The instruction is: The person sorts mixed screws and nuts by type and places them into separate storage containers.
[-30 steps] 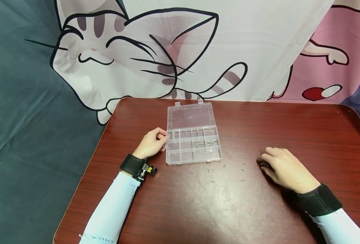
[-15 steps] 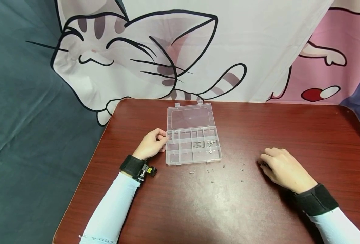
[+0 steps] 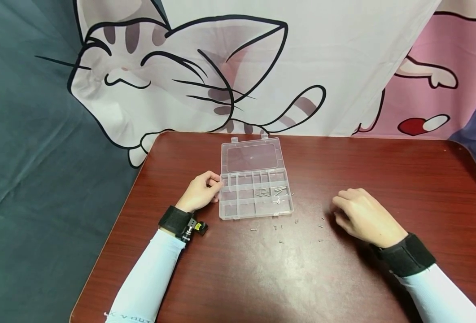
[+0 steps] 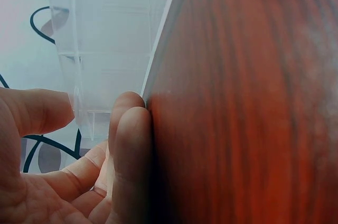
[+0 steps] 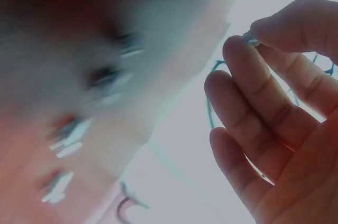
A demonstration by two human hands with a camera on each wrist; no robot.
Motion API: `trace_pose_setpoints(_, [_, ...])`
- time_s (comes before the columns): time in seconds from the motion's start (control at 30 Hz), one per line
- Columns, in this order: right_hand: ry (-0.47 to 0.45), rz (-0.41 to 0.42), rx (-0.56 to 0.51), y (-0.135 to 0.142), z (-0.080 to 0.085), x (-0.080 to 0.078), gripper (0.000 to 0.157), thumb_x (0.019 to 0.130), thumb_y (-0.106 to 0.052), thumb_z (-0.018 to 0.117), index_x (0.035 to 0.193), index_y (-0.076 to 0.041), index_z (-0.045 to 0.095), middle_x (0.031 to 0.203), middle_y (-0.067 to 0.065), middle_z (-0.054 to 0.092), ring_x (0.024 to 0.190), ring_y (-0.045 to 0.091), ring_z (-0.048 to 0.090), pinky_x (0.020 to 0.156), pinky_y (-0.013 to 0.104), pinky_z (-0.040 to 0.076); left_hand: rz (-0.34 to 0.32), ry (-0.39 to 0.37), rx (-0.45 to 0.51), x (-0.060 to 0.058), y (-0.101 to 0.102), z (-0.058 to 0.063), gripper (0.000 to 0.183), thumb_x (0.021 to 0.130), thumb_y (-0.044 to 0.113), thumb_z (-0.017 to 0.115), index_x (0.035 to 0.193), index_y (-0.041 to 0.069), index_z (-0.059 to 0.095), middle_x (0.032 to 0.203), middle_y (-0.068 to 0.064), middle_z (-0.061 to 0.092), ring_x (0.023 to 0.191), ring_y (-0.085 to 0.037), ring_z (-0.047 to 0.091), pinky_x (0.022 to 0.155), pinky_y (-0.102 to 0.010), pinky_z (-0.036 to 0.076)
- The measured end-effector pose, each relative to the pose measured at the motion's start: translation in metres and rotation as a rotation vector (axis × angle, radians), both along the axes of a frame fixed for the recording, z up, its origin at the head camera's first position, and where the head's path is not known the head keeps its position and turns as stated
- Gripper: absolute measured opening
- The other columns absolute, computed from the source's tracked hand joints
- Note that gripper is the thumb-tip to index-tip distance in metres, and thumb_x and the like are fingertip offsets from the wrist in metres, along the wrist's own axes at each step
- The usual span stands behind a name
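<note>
A clear plastic compartment box [image 3: 229, 210] lies on the table with its lid [image 3: 251, 157] folded back. My left hand [image 3: 200, 190] holds its left edge, the thumb [image 4: 50, 110] on one side and fingertips [image 4: 132, 123] against the base in the left wrist view. Several silver screws [image 3: 262, 193] lie in the compartments to the right of the middle. Out to the right of the box, my right hand [image 3: 367, 217] is over the table. Between its thumb and a fingertip it pinches a small shiny screw [image 5: 251, 38], mostly covered by the fingers.
Several small loose screws [image 3: 320, 226] are scattered on the brown table [image 3: 238, 278] in front and to the right of the box. Blurred metal pieces [image 5: 66, 134] show in the right wrist view. A cat-print cloth [image 3: 181, 80] hangs behind the table's far edge.
My right hand has moved to the left and a little toward the far side, toward the box. My left hand keeps its place at the box edge.
</note>
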State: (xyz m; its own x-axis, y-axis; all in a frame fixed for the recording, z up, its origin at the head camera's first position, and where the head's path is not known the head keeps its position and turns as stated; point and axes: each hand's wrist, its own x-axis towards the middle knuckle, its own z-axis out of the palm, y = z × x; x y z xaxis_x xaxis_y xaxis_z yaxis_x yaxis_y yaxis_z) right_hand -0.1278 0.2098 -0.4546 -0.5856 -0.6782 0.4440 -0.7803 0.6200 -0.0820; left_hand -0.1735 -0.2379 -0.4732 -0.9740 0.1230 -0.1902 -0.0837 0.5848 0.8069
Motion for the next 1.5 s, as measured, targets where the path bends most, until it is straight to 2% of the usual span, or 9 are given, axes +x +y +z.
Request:
trace_pose_setpoints(0.1, [0.001,0.02,-0.019,-0.014,0.007,-0.005,0.022,0.068,-0.003,0.077,0.079,-0.012,0.06,0.073,-0.002,0.052,0.067,0.017,0.052,0.065,0.039,0.047,-0.002,0.002,-0.004,0.0,0.0,0.001,0.022,0.103,0.025,0.062,0.117,0.008,0.062,0.086,-0.009,0.068,0.063,-0.016,0.069,0.065,-0.03,0.06])
trace_pose_setpoints(0.57, [0.014,0.139,-0.112,-0.08,0.038,-0.02,0.017,0.075,-0.003,0.071,0.079,-0.015,0.059,0.073,-0.005,0.048,0.067,0.015,0.045,0.066,0.035,0.041,-0.008,-0.008,-0.011,-0.001,0.001,0.003,0.024,0.103,0.027,0.062,0.119,0.009,0.062,0.087,-0.008,0.069,0.065,-0.017,0.07,0.067,-0.029,0.06])
trace_pose_setpoints(1.17, [0.001,0.175,-0.132,-0.096,0.05,-0.026,0.014,0.08,-0.002,0.07,0.083,-0.016,0.065,0.077,-0.003,0.056,0.07,0.015,0.049,0.069,0.037,0.045,0.003,-0.018,-0.015,0.0,0.002,0.004,0.023,0.103,0.026,0.062,0.119,0.009,0.062,0.088,-0.008,0.068,0.064,-0.016,0.069,0.066,-0.029,0.06])
trace_pose_setpoints(1.23, [-0.007,0.17,-0.126,-0.096,0.05,-0.026,0.013,0.08,-0.006,0.073,0.09,-0.014,0.068,0.08,-0.002,0.057,0.073,0.016,0.051,0.071,0.039,0.047,0.004,-0.017,-0.014,0.0,0.002,0.004,0.023,0.103,0.026,0.062,0.119,0.009,0.062,0.088,-0.008,0.068,0.064,-0.016,0.069,0.066,-0.028,0.06])
trace_pose_setpoints(1.27, [-0.024,0.159,-0.117,-0.096,0.051,-0.025,0.017,0.082,-0.011,0.076,0.098,-0.013,0.071,0.086,-0.001,0.06,0.078,0.017,0.055,0.075,0.04,0.049,0.006,-0.015,-0.012,0.0,0.002,0.004,0.023,0.103,0.025,0.062,0.119,0.009,0.062,0.087,-0.008,0.068,0.064,-0.016,0.069,0.066,-0.028,0.06])
trace_pose_setpoints(1.3, [-0.044,0.145,-0.101,-0.096,0.051,-0.024,0.027,0.083,-0.019,0.078,0.109,-0.011,0.071,0.096,0.002,0.065,0.087,0.021,0.059,0.082,0.042,0.051,0.007,-0.015,-0.01,0.001,0.002,0.004,0.022,0.103,0.026,0.063,0.118,0.009,0.062,0.087,-0.008,0.068,0.064,-0.016,0.069,0.066,-0.028,0.06])
trace_pose_setpoints(1.37, [-0.096,0.103,-0.057,-0.095,0.051,-0.022,0.058,0.085,-0.037,0.081,0.134,-0.01,0.065,0.123,0.009,0.066,0.112,0.029,0.062,0.099,0.05,0.051,0.007,-0.012,-0.007,0.001,0.002,0.003,0.022,0.103,0.025,0.063,0.118,0.009,0.062,0.086,-0.008,0.068,0.064,-0.016,0.069,0.066,-0.029,0.06])
trace_pose_setpoints(1.43, [-0.152,0.059,-0.001,-0.094,0.05,-0.019,0.088,0.083,-0.055,0.079,0.154,-0.014,0.048,0.152,0.014,0.053,0.138,0.036,0.051,0.114,0.061,0.041,0.009,-0.011,-0.002,0.001,0.002,0.002,0.022,0.102,0.025,0.063,0.117,0.008,0.062,0.086,-0.008,0.068,0.064,-0.016,0.069,0.065,-0.029,0.061])
trace_pose_setpoints(1.5, [-0.188,0.026,0.044,-0.092,0.048,-0.016,0.101,0.082,-0.067,0.075,0.161,-0.018,0.036,0.166,0.013,0.036,0.152,0.04,0.036,0.121,0.067,0.031,0.009,-0.012,0.0,0.0,0.001,0.002,0.022,0.103,0.025,0.063,0.117,0.008,0.062,0.086,-0.008,0.068,0.064,-0.016,0.069,0.065,-0.029,0.061])
